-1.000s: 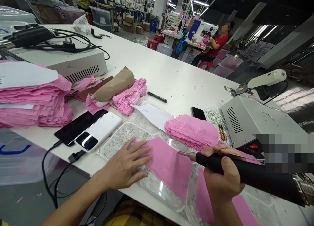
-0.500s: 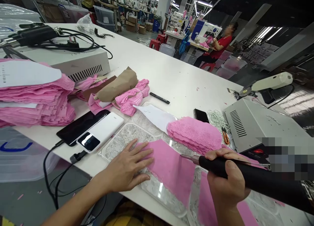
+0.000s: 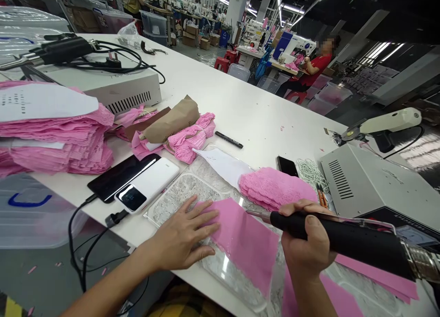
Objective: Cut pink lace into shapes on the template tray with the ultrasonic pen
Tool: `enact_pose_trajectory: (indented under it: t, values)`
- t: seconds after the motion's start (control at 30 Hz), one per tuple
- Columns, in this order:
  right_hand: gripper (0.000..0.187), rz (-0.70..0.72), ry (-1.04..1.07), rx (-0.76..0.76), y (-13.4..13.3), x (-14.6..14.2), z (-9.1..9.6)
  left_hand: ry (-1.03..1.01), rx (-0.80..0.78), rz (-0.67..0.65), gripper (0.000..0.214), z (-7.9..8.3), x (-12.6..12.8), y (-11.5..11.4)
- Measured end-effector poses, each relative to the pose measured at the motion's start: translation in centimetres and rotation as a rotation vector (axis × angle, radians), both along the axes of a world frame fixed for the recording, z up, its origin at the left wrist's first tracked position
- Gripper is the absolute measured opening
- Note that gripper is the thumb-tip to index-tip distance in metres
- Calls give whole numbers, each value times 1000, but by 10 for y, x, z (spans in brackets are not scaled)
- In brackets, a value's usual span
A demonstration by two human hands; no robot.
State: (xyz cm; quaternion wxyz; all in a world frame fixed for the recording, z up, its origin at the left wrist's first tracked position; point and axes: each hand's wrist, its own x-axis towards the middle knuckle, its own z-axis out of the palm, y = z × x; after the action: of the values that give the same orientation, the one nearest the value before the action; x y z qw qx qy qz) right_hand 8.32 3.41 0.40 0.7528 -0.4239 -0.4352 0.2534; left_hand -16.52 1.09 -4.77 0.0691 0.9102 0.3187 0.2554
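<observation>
My left hand (image 3: 190,232) lies flat with fingers spread on the left part of a smooth pink fabric piece (image 3: 245,243). This piece rests over a clear plastic lid (image 3: 254,303) on the table. My right hand (image 3: 311,239) is wrapped round a thick black hand-held ultrasonic cutter (image 3: 364,246) with a narrow metal tip. That tip is at the fabric's upper edge; whether it touches cannot be made out. Just behind lies a stack of pink lace pieces (image 3: 275,187), beside a white paper pattern (image 3: 225,166). More flat pink fabric (image 3: 338,298) lies under and beside my right forearm.
A grey control box (image 3: 378,184) stands at the right, with white string (image 3: 309,172) and orange-handled snips (image 3: 322,197) beside it. A white power bank (image 3: 154,181), a black phone (image 3: 120,177) and a tall pink fabric pile (image 3: 58,147) are at the left. One person sits sewing in the background.
The cutter's tip has moved left along the fabric's upper edge, with my right hand. My left hand stays pressed on the fabric. The whole view has shifted slightly.
</observation>
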Motion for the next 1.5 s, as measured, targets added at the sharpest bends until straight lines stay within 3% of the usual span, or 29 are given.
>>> enact_pose_trajectory:
  t: [0.47, 0.77, 1.5]
  values:
    - [9, 34, -12, -21, 4, -5, 4, -31, -17, 11, 41, -1, -1, -2]
    - [8, 87, 15, 2, 21, -29, 1, -59, 76, 144, 33, -4, -7, -13]
    - [8, 123, 24, 6, 24, -31, -3, -48, 13, 147, 36, -5, -14, -18]
